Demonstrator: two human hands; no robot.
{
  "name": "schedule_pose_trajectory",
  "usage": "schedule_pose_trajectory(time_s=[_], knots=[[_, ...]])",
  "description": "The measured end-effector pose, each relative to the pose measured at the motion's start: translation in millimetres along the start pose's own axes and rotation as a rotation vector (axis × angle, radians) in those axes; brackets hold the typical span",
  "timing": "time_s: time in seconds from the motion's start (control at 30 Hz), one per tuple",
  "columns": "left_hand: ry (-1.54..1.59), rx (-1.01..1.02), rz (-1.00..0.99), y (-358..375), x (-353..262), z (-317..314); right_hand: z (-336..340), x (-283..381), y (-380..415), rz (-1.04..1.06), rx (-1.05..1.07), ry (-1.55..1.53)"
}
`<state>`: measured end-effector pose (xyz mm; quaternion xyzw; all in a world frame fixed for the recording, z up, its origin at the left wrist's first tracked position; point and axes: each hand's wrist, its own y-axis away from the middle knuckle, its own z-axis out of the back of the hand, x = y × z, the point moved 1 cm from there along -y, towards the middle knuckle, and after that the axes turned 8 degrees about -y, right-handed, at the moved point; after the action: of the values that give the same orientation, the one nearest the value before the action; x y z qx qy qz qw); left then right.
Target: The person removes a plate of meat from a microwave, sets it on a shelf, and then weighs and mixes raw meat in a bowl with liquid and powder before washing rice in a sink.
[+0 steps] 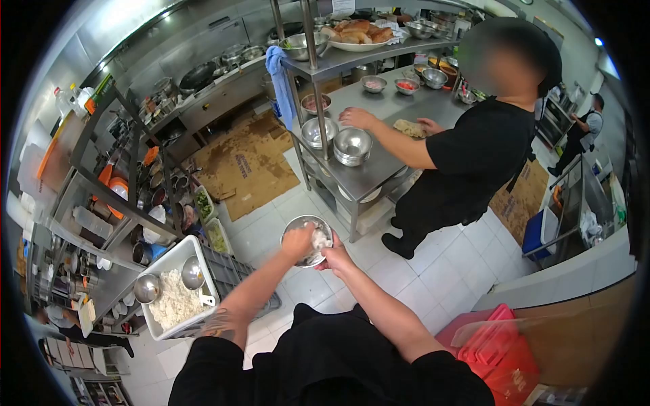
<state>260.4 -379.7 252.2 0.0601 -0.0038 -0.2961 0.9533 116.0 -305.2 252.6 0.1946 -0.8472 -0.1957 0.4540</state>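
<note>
A round metal bowl [294, 224] is held in the air in front of my body, above the tiled floor. My right hand [334, 257] grips its right rim, thumb toward the inside. My left hand [298, 241] reaches over the left rim into the bowl with its fingers curled. White, pale food [320, 239] lies in the bowl beside the left fingers and smears its inner wall. Whether the left fingers pinch some of that food is hard to see.
On my left, a white tub [212, 298] holds rice [175, 302] and two metal bowls. Ahead stands a steel table [386, 169] with stacked bowls [353, 145]. A co-worker in black [467, 162] works there. Red plastic containers [497, 358] are at lower right.
</note>
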Motion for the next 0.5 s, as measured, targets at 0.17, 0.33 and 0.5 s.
schedule_pose_trajectory(time_s=[0.17, 0.33, 0.5], knots=[[0.400, 0.031, 0.294, -31, -49, -48, 38, 14, -3, 0.042, -0.127, 0.057], [0.305, 0.080, -0.139, -26, -68, 15, 70, 40, 10, -0.033, -0.043, -0.060], [-0.005, -0.034, -0.322, -36, -91, 24, 81, 45, 25, -0.015, -0.030, 0.025]])
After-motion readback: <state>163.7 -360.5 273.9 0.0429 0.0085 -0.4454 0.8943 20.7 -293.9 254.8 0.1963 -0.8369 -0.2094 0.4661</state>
